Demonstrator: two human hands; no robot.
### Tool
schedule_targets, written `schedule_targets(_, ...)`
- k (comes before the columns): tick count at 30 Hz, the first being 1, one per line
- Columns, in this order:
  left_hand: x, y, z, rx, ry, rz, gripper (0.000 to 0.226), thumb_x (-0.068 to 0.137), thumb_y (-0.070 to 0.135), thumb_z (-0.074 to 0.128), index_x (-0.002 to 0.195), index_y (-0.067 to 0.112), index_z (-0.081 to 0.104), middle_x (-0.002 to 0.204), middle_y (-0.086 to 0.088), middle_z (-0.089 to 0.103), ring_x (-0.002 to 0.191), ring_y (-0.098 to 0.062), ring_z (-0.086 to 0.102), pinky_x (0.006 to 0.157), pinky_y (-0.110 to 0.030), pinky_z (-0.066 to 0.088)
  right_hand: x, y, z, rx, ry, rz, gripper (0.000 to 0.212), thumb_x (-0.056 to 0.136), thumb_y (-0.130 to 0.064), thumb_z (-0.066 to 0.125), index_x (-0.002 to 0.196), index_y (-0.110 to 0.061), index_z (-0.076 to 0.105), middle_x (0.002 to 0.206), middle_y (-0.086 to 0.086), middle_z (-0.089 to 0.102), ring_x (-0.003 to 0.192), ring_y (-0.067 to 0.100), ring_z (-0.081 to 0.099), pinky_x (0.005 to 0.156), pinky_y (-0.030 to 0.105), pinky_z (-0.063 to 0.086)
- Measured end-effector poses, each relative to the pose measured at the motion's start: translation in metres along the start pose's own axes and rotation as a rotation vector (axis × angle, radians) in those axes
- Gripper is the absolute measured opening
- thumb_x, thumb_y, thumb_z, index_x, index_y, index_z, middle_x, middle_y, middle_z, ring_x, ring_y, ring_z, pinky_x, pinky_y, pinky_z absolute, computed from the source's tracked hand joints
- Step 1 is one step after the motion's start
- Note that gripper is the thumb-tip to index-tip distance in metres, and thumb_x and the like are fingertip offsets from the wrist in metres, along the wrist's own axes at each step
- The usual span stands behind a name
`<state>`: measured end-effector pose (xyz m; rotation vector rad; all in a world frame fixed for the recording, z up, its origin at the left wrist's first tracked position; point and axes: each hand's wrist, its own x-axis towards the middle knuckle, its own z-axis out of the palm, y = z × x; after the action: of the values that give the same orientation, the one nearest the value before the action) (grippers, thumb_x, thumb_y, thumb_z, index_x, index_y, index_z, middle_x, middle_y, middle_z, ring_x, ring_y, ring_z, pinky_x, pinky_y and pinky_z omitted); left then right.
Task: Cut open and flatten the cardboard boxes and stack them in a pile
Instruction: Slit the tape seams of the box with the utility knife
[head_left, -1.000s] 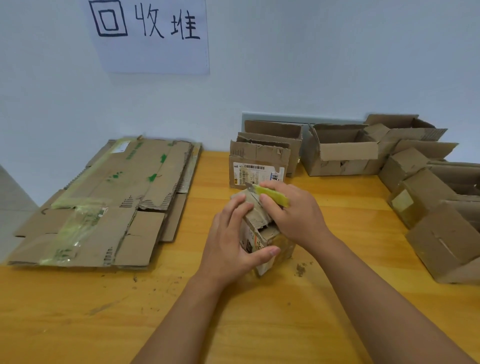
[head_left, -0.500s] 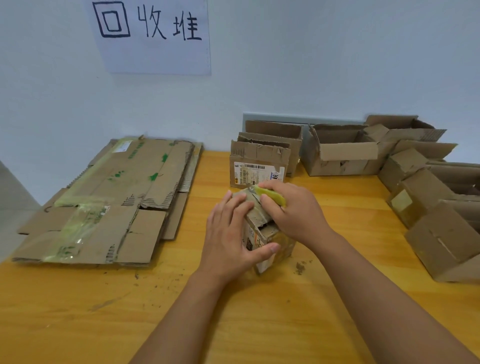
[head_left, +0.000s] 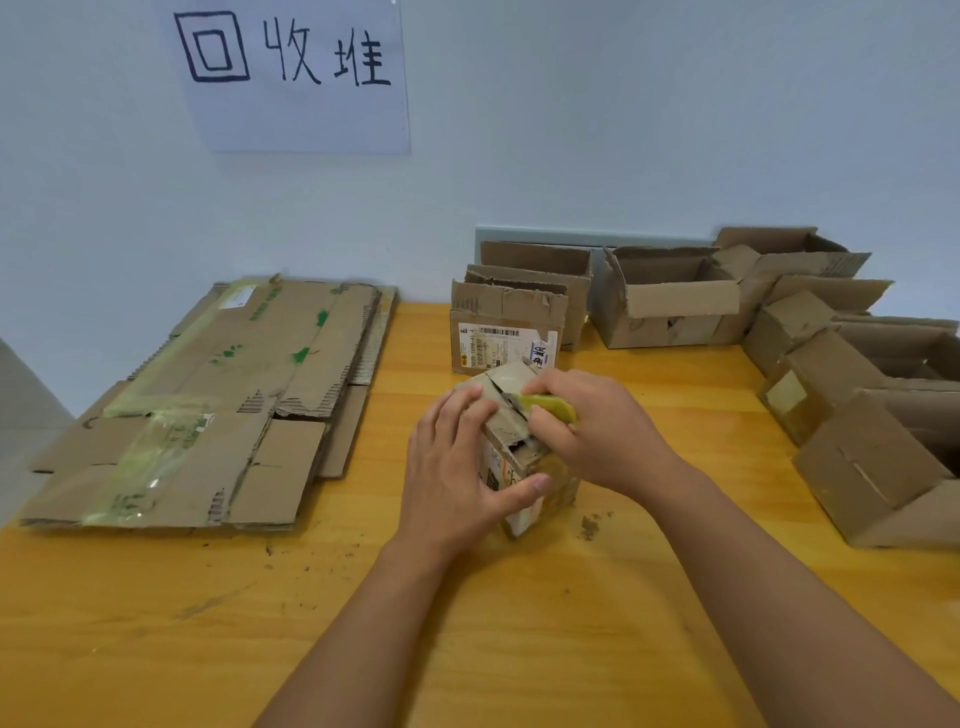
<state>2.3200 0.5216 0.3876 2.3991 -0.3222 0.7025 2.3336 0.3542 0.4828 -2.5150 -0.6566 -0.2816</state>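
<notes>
Small box is standing mid-worktop, gripped between both hands. Left hand is clamping it from the left: fingers curling over the top flap, thumb pressing the near printed face. Right hand is sitting on the box's right top edge, fingers wrapped tight round a yellow-green cutter, whose tip is lying at the seam in the top flaps (blade itself too small to make out). The seam is already showing a split, flaps ragged.

Flattened pile is lying on the left of the worktop, well apart from the hands, with green tape strips on the top sheet; sheet count cannot be told, several layers showing at the edges.

Uncut boxes, counted: two nested-looking ones just behind the small box, the front one a labelled box with a barcode sticker; one open box at the back right; a cluster of side boxes along the right edge, roughly five, overlapping so the exact number is unclear.

A paper sign with handwritten characters is hanging on the wall above the pile. Cardboard crumbs are lying on the worktop just right of the small box.
</notes>
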Motion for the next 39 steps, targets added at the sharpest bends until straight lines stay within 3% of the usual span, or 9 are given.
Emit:
schedule_targets(4,-0.001,0.002,0.001,0.018,0.011,-0.008,0.083,0.073,0.087,0.043,0.132,0.029,0.043,0.149,0.005,0.036,0.138,-0.024,0.031,0.109,-0.043,0.032,-0.009,0.001,-0.01,0.009,-0.014,-0.02,0.026,0.091,-0.026,0.053,0.109,-0.014,0.067,0.091,-0.002,0.064,0.08,0.013,0.053,0.069,0.034,0.045)
schedule_targets(8,-0.001,0.004,0.001,0.038,0.018,-0.014,0.082,0.073,0.086,0.044,0.132,0.029,0.043,0.149,0.007,0.036,0.137,-0.023,0.032,0.108,-0.043,0.033,-0.015,-0.002,-0.02,0.015,-0.024,-0.032,0.036,0.084,-0.034,0.047,0.105,-0.015,0.068,0.089,-0.001,0.066,0.079,0.016,0.055,0.069,0.038,0.048)
schedule_targets(12,-0.002,0.005,0.002,0.034,0.01,-0.022,0.083,0.073,0.088,0.041,0.133,0.031,0.04,0.149,0.007,0.035,0.137,-0.023,0.03,0.11,-0.042,0.031,-0.022,0.003,-0.027,-0.015,-0.084,-0.022,0.022,0.092,-0.027,0.055,0.109,-0.018,0.067,0.095,0.001,0.068,0.085,0.018,0.058,0.075,0.041,0.05)
schedule_targets(15,-0.002,0.006,0.002,0.037,0.011,-0.022,0.085,0.073,0.089,0.039,0.133,0.03,0.04,0.149,0.006,0.035,0.136,-0.024,0.031,0.109,-0.043,0.032,-0.026,0.005,-0.032,-0.013,-0.094,-0.037,0.024,0.093,-0.028,0.053,0.111,-0.02,0.067,0.099,-0.001,0.068,0.088,0.017,0.058,0.076,0.04,0.051)
schedule_targets(22,-0.003,0.006,0.0,0.055,-0.002,-0.035,0.085,0.072,0.089,0.041,0.134,0.03,0.041,0.15,0.006,0.034,0.136,-0.025,0.032,0.108,-0.047,0.035,-0.033,0.002,-0.045,-0.012,-0.088,-0.068,0.03,0.084,-0.034,0.046,0.098,-0.019,0.069,0.079,-0.006,0.065,0.071,0.01,0.055,0.062,0.035,0.048)
schedule_targets(28,-0.002,0.009,-0.001,0.062,-0.002,-0.035,0.092,0.072,0.093,0.032,0.133,0.026,0.044,0.149,0.005,0.035,0.134,-0.023,0.033,0.108,-0.041,0.032,-0.043,0.013,-0.056,0.022,-0.057,-0.046,0.017,0.086,-0.026,0.055,0.092,-0.021,0.07,0.065,-0.018,0.057,0.063,0.004,0.053,0.049,0.023,0.037)
schedule_targets(32,-0.002,0.008,0.0,0.049,-0.002,-0.033,0.091,0.072,0.093,0.034,0.133,0.027,0.043,0.15,0.005,0.034,0.134,-0.023,0.032,0.109,-0.041,0.031,-0.037,0.012,-0.048,0.148,0.072,-0.024,0.016,0.094,-0.016,0.059,0.103,-0.025,0.068,0.074,-0.013,0.065,0.064,0.012,0.057,0.051,0.029,0.043)
schedule_targets(35,-0.003,0.008,-0.001,0.043,0.0,-0.039,0.09,0.072,0.092,0.035,0.133,0.027,0.043,0.15,0.004,0.035,0.134,-0.023,0.032,0.108,-0.042,0.031,-0.032,0.01,-0.03,0.15,0.037,-0.026,0.02,0.097,-0.022,0.058,0.113,-0.026,0.068,0.078,-0.014,0.066,0.064,0.007,0.057,0.052,0.025,0.042)
schedule_targets(39,-0.003,0.009,-0.001,0.068,0.003,-0.042,0.087,0.072,0.087,0.042,0.134,0.026,0.044,0.15,0.004,0.036,0.134,-0.023,0.033,0.107,-0.042,0.032,-0.032,0.01,-0.018,0.07,0.024,-0.01,0.027,0.098,-0.027,0.056,0.123,-0.025,0.065,0.096,-0.008,0.07,0.077,0.008,0.06,0.066,0.033,0.051)
